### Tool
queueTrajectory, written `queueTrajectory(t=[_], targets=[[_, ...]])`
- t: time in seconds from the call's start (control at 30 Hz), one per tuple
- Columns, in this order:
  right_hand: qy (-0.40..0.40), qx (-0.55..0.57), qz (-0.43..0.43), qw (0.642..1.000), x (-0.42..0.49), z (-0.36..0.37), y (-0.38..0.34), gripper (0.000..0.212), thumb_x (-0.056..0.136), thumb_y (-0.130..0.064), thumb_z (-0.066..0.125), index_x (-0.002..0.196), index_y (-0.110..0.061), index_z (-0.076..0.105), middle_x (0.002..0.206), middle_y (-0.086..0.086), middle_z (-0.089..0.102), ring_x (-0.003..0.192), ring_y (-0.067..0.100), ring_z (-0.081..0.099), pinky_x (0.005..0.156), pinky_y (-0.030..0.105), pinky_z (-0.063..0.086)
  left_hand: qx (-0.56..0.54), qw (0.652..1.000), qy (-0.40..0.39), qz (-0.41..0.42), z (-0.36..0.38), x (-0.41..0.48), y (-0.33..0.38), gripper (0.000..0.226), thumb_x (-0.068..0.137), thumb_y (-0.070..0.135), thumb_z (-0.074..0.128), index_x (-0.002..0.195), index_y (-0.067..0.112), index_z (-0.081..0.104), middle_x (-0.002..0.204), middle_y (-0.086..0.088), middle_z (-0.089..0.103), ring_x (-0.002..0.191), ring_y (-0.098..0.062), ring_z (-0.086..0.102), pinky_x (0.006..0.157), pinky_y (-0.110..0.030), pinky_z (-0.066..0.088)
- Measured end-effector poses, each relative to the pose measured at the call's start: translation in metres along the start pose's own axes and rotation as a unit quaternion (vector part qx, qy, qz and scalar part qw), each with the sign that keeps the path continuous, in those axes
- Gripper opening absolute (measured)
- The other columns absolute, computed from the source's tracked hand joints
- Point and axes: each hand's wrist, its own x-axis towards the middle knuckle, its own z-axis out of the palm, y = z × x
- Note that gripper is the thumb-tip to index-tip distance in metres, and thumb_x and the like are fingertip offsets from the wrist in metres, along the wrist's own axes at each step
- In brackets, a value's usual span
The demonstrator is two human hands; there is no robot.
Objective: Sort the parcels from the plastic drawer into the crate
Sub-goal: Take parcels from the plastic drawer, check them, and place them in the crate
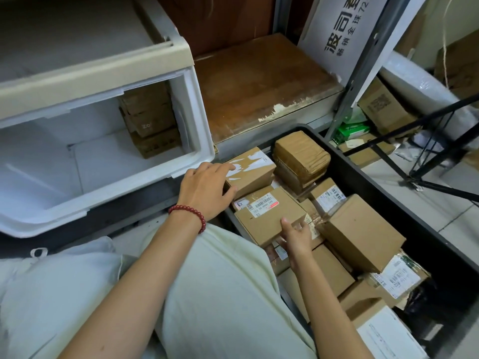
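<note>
Settling parcels in the crate: left hand grips taped box at its far corner, right hand pinches edge of labelled box. Crate looks nearly full; plastic drawer mostly empty, few boxes stacked in back corner yet to move

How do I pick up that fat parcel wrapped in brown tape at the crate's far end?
Probably from above. The taped parcel sits on other boxes and stands higher than what is around it, so its upper sides are free. Clamp two opposite sides, thumb on one, fingers on the other.
</note>
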Motion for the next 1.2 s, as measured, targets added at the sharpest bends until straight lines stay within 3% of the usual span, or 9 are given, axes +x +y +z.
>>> queueTrajectory(t=[0.17, 0.27, 0.37, 0.47, 0.53, 0.73, 0.9, 1.1, 1.2], targets=[[0.001, -0.102, -0.001, 0.995, 0.008, 0.033, -0.003, 0.073, 0.074, -0.011, 0.081, 0.134, -0.007, 0.04, 0.119, 0.01, 0.061, 0.113, 0.03, 0.059, 0.099, 0.045, 0.048, 0.019, 1.0, 0.005, -0.007, -0.004, 0.002, -0.01, 0.044, 0.095, 0.046, 0.046, 0.136, 0.031, 0.042, 0.135, 0.007, 0.052, 0.127, -0.016, 0.041, 0.099, -0.036, 0.034], [0.005, -0.181, 0.015, 0.983, 0.002, 0.051, -0.01, 0.074, 0.071, -0.018, 0.083, 0.13, -0.002, 0.042, 0.123, 0.016, 0.058, 0.116, 0.033, 0.055, 0.098, 0.041, 0.048, 0.014, 0.999, 0.016, -0.043, -0.008, 0.001, -0.021, 0.043, 0.095, 0.046, 0.045, 0.135, 0.031, 0.044, 0.133, 0.007, 0.054, 0.126, -0.017, 0.043, 0.099, -0.038, 0.034], [-0.015, -0.249, 0.018, 0.968, -0.011, 0.062, -0.016, 0.098, 0.074, -0.032, 0.081, 0.146, 0.001, 0.024, 0.152, 0.019, 0.027, 0.137, 0.036, 0.032, 0.111, 0.042, 0.035, 0.006, 0.997, 0.045, -0.07, -0.012, -0.003, -0.03, 0.044, 0.094, 0.046, 0.046, 0.135, 0.03, 0.045, 0.133, 0.006, 0.055, 0.126, -0.018, 0.043, 0.1, -0.039, 0.035], [-0.016, -0.333, -0.106, 0.937, -0.027, 0.067, -0.026, 0.098, 0.085, -0.038, 0.07, 0.154, -0.007, 0.007, 0.161, 0.012, -0.001, 0.149, 0.027, 0.0, 0.119, 0.037, 0.01, 0.012, 0.995, 0.064, -0.079, -0.019, -0.014, -0.045, 0.046, 0.093, 0.046, 0.048, 0.136, 0.029, 0.045, 0.133, 0.005, 0.055, 0.126, -0.019, 0.044, 0.099, -0.039, 0.034], [-0.038, -0.347, -0.19, 0.918, -0.038, 0.073, -0.038, 0.089, 0.086, -0.04, 0.068, 0.153, -0.011, 0.016, 0.162, 0.009, 0.003, 0.149, 0.025, 0.001, 0.119, 0.036, 0.011, 0.019, 0.994, 0.062, -0.091, -0.025, -0.026, -0.06, 0.047, 0.093, 0.045, 0.049, 0.137, 0.029, 0.045, 0.134, 0.004, 0.055, 0.126, -0.021, 0.044, 0.098, -0.04, 0.034], [-0.178, -0.359, -0.315, 0.86, -0.075, 0.135, -0.083, 0.07, 0.088, -0.041, 0.064, 0.146, -0.014, 0.035, 0.159, 0.008, 0.017, 0.147, 0.022, 0.014, 0.116, 0.035, 0.018, 0.044, 0.989, 0.039, -0.135, -0.056, -0.055, -0.106, 0.053, 0.092, 0.046, 0.049, 0.141, 0.027, 0.039, 0.139, -0.002, 0.051, 0.129, -0.024, 0.043, 0.1, -0.044, 0.037], [-0.249, -0.391, -0.392, 0.795, -0.117, 0.207, -0.089, 0.073, 0.089, -0.039, 0.063, 0.147, -0.011, 0.031, 0.159, 0.013, 0.013, 0.147, 0.025, 0.011, 0.115, 0.033, 0.017, 0.078, 0.984, 0.051, -0.151, -0.084, -0.071, -0.143, 0.056, 0.092, 0.045, 0.05, 0.143, 0.027, 0.037, 0.142, -0.003, 0.048, 0.132, -0.025, 0.04, 0.101, -0.044, 0.035], [-0.228, -0.452, -0.4, 0.764, -0.114, 0.249, -0.067, 0.079, 0.088, -0.039, 0.065, 0.148, -0.009, 0.024, 0.159, 0.018, 0.002, 0.148, 0.028, 0.005, 0.116, 0.033, 0.018, 0.038, 0.973, 0.04, -0.226, -0.077, -0.086, -0.174, 0.057, 0.092, 0.045, 0.051, 0.143, 0.026, 0.034, 0.141, -0.004, 0.048, 0.129, -0.031, 0.042, 0.097, -0.046, 0.039], [-0.193, -0.457, -0.417, 0.762, -0.097, 0.256, -0.075, 0.079, 0.088, -0.039, 0.064, 0.149, -0.009, 0.022, 0.158, 0.018, 0.0, 0.147, 0.031, 0.005, 0.116, 0.033, 0.016, 0.019, 0.969, 0.088, -0.231, -0.08, -0.073, -0.182, 0.056, 0.093, 0.044, 0.05, 0.143, 0.025, 0.035, 0.139, -0.006, 0.05, 0.127, -0.031, 0.043, 0.096, -0.047, 0.04]])
